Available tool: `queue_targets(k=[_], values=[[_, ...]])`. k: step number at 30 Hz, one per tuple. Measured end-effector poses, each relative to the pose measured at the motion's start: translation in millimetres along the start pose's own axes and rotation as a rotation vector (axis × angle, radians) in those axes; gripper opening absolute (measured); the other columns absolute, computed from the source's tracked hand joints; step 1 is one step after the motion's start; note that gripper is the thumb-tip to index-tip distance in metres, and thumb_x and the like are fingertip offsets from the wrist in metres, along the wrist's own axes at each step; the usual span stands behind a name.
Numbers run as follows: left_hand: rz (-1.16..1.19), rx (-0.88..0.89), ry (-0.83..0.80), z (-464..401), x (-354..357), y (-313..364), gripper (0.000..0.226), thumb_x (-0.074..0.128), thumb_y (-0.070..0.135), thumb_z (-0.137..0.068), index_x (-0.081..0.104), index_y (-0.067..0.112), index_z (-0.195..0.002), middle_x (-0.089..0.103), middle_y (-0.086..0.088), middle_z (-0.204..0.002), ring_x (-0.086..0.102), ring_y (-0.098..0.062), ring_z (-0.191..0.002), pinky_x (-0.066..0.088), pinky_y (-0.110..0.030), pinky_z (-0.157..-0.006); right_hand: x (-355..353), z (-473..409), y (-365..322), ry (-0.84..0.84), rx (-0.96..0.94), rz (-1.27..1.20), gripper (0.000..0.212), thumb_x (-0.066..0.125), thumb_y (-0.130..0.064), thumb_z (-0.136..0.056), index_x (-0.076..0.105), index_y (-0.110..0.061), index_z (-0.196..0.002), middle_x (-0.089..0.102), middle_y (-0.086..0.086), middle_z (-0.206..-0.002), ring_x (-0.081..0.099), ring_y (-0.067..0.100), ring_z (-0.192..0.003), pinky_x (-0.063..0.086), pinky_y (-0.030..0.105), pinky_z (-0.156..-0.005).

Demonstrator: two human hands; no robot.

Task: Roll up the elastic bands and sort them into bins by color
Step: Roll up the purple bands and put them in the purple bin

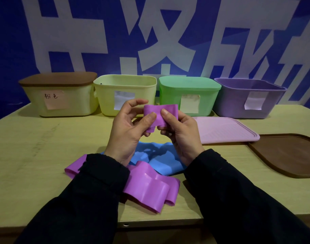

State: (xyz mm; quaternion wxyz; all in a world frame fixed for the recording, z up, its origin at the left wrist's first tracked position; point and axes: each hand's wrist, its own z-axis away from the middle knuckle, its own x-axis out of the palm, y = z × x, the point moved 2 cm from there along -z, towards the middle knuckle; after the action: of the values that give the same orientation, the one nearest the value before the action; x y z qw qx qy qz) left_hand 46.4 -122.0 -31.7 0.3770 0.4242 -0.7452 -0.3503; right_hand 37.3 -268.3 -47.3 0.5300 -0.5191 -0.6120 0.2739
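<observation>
Nearest the camera, a loose purple band [147,187] lies crumpled on the table [27,155] with a blue band [157,155] just beyond it, both under the raised forearms; above them the left hand [127,131] and right hand [180,136] each pinch, thumb over curled fingers, one short purple roll [159,115] held between them, its long axis running left to right. Beyond the roll stand four bins; the open purple bin [238,103] lies far right, nearer the right hand, so the drop appears to favour that hand; the yellow bin [106,95] is also open, the other two lidded.
</observation>
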Motion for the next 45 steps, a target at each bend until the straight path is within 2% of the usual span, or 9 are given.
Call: queue_targets(k=[6, 10, 14, 19, 27, 31, 35, 42, 45], values=[[-0.042, 0.005, -0.045, 0, 1, -5, 0.028, 0.059, 0.011, -0.099, 0.062, 0.022, -0.124, 0.074, 0.007, -0.104, 0.066, -0.008, -0.096, 0.053, -0.024, -0.081, 3, 3, 0, -0.025, -0.027, 0.048, 0.02, 0.065, -0.018, -0.096, 0.071, -0.004, -0.109, 0.07, 0.006, -0.085, 0.063, 0.012, -0.073, 0.053, 0.022, -0.062], [-0.023, -0.024, -0.031, 0, 0, -6, 0.022, 0.057, 0.015, -0.099, 0.064, 0.021, -0.119, 0.07, 0.006, -0.094, 0.065, -0.011, -0.087, 0.053, -0.026, -0.077, 5, 4, 4, -0.031, -0.026, 0.088, 0.022, 0.064, -0.018, -0.097, 0.068, -0.002, -0.112, 0.068, 0.008, -0.09, 0.063, 0.015, -0.08, 0.052, 0.024, -0.066], [-0.107, 0.015, -0.001, 3, 7, -6, 0.036, 0.082, 0.033, -0.084, 0.061, 0.021, -0.111, 0.07, 0.002, -0.098, 0.068, -0.017, -0.083, 0.055, -0.027, -0.073, 6, 5, 3, -0.009, -0.087, 0.118, 0.025, 0.062, -0.013, -0.098, 0.063, 0.008, -0.112, 0.065, 0.014, -0.087, 0.062, 0.014, -0.069, 0.054, 0.026, -0.065], [-0.12, 0.032, 0.044, 1, 3, -4, 0.038, 0.078, 0.026, -0.074, 0.063, 0.022, -0.109, 0.071, 0.006, -0.093, 0.066, -0.013, -0.079, 0.054, -0.024, -0.065, 5, 5, 2, -0.013, -0.071, 0.111, 0.021, 0.065, -0.016, -0.096, 0.068, 0.002, -0.107, 0.067, 0.011, -0.086, 0.063, 0.018, -0.076, 0.056, 0.029, -0.068], [-0.026, -0.025, 0.039, -4, -3, -5, 0.035, 0.08, 0.02, -0.075, 0.061, 0.022, -0.104, 0.07, 0.008, -0.083, 0.059, -0.015, -0.067, 0.045, -0.025, -0.058, 5, 5, -5, -0.028, 0.029, -0.054, 0.011, 0.063, -0.015, -0.097, 0.067, -0.006, -0.102, 0.07, 0.004, -0.068, 0.067, 0.009, -0.056, 0.056, 0.02, -0.055], [-0.049, 0.0, 0.033, -4, -4, -2, 0.036, 0.082, 0.024, -0.074, 0.062, 0.024, -0.105, 0.07, 0.009, -0.091, 0.062, -0.017, -0.08, 0.05, -0.028, -0.064, 6, 4, -5, -0.047, 0.087, -0.131, 0.01, 0.063, -0.016, -0.097, 0.067, -0.007, -0.101, 0.069, 0.004, -0.067, 0.065, 0.007, -0.052, 0.054, 0.018, -0.053], [0.036, -0.014, -0.027, -2, -3, -4, 0.038, 0.07, 0.013, -0.083, 0.059, 0.017, -0.119, 0.072, 0.002, -0.097, 0.066, -0.016, -0.084, 0.055, -0.026, -0.072, 8, 6, -2, -0.095, 0.096, -0.082, 0.011, 0.063, -0.018, -0.097, 0.068, -0.008, -0.098, 0.068, 0.002, -0.065, 0.063, 0.006, -0.051, 0.052, 0.018, -0.052], [0.004, -0.062, -0.021, -3, -2, -12, 0.032, 0.06, 0.017, -0.088, 0.062, 0.013, -0.12, 0.074, 0.001, -0.105, 0.066, -0.017, -0.102, 0.052, -0.034, -0.093, 10, 10, -1, 0.016, -0.177, 0.17, 0.009, 0.065, -0.01, -0.097, 0.066, -0.002, -0.1, 0.063, 0.006, -0.073, 0.057, 0.013, -0.061, 0.048, 0.023, -0.052], [-0.008, -0.031, -0.005, -3, -2, -11, 0.028, 0.058, 0.018, -0.09, 0.062, 0.017, -0.118, 0.074, 0.005, -0.102, 0.064, -0.013, -0.098, 0.052, -0.029, -0.088, 10, 10, 0, 0.038, -0.185, 0.201, 0.012, 0.067, -0.013, -0.096, 0.069, -0.003, -0.1, 0.064, 0.005, -0.078, 0.056, 0.013, -0.068, 0.046, 0.024, -0.055]])
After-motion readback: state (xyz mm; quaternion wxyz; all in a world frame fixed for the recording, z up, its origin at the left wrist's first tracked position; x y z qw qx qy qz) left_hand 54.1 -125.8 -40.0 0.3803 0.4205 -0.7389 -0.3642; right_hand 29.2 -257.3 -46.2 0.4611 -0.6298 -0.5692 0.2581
